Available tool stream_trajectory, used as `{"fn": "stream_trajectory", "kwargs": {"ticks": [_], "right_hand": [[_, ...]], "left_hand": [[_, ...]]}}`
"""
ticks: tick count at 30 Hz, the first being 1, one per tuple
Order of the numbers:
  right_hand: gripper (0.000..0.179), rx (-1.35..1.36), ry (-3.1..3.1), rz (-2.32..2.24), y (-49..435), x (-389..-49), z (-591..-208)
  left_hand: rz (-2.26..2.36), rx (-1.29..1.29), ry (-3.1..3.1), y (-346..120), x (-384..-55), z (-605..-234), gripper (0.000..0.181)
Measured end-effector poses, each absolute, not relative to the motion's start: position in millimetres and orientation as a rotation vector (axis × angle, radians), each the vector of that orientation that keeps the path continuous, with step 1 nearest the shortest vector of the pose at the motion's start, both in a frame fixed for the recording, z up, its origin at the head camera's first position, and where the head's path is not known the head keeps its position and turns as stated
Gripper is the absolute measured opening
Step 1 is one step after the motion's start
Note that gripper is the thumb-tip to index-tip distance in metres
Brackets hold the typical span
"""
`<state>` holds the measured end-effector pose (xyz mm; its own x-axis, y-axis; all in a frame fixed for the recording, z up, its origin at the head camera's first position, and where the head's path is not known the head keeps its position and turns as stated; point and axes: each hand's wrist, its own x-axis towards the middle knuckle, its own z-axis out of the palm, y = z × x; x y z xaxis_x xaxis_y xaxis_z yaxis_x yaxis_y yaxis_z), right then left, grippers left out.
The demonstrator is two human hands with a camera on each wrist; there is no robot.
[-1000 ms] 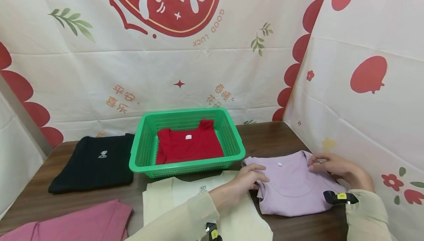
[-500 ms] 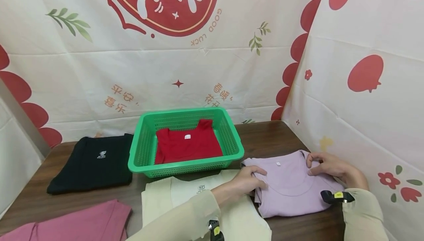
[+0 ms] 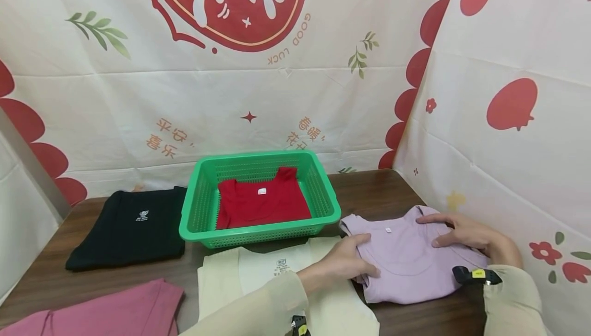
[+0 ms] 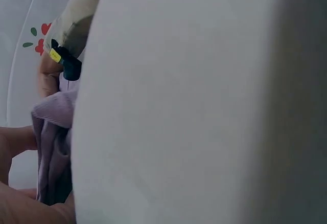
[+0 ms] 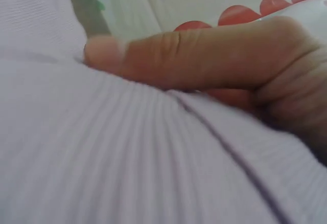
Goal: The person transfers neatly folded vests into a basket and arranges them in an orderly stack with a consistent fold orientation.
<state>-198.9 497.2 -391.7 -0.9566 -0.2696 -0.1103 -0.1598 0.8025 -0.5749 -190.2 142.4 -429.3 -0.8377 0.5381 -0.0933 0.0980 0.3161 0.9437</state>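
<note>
A folded lavender shirt (image 3: 401,259) lies on the right of the table, its neckline and small white label facing up. My left hand (image 3: 341,260) grips its left edge, thumb on top and the other fingers partly hidden by the cloth. In the left wrist view, folds of the lavender shirt (image 4: 51,147) sit between the fingers; a pale sleeve blocks most of that view. My right hand (image 3: 468,236) holds the right shoulder area. The right wrist view has the thumb (image 5: 179,55) lying along ribbed fabric, other fingers mostly hidden.
Behind stands a green basket (image 3: 196,234) containing a folded red shirt (image 3: 268,205). A cream shirt (image 3: 221,279) lies close to the left forearm. Farther left are a black shirt (image 3: 134,233) and a pink shirt (image 3: 111,310). A printed cloth wall (image 3: 512,182) borders the right side.
The lavender shirt's upper corners have risen slightly and its folds have shifted. My left hand has moved slightly lower along the edge, and the right hand's fingers have spread wider over the shoulder.
</note>
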Motion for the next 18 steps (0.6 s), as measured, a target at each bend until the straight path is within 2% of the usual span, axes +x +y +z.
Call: {"fn": "stream_trajectory", "kwargs": {"ticks": [11,18], "right_hand": [[0.055,-0.484,2.96,-0.904,489.9,-188.2,-364.3],[0.06,-0.406,2.882,-1.026,490.4,-178.0,-353.1]], "left_hand": [[1.423,0.737,2.398,140.7,-191.7,-418.5,0.09],[1.507,0.794,2.363,133.8,-190.4,-399.6,0.09]]}}
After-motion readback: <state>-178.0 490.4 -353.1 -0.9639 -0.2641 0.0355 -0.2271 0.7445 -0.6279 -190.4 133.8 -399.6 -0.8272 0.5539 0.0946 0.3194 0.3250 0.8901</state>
